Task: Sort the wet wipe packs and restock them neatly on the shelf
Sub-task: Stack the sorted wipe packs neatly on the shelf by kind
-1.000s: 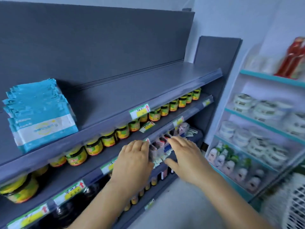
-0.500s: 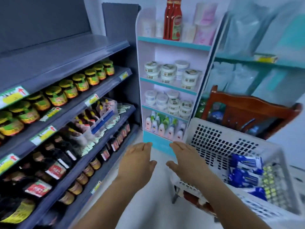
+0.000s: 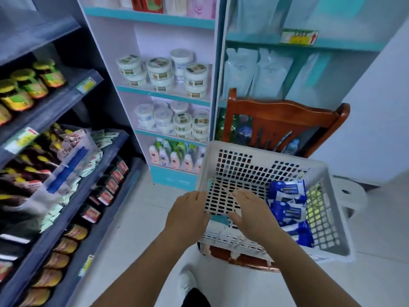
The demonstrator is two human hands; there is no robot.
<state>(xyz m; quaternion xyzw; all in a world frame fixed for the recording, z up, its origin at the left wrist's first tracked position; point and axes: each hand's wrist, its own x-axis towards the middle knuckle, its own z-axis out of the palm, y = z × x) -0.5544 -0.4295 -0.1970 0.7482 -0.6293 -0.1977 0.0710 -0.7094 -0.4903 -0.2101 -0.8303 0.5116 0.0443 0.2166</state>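
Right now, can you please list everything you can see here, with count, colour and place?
basket: one, white perforated plastic, on a seat at lower right
wet wipe packs: several, dark blue with white labels, piled on the right side inside the basket
wooden chair: one, red-brown, behind the basket
white stool: one, right of the basket
jars: a row, yellow-green lids, dark shelf at upper left
bottles and jars: many, dark with red labels, lower dark shelves at left
round tubs: many, white, stacked on the white-and-teal shelf unit in the centre
pouches: a few, pale blue, shelf at upper right
left hand: empty, at the basket's near left rim
right hand: empty, fingers spread, over the basket's inside
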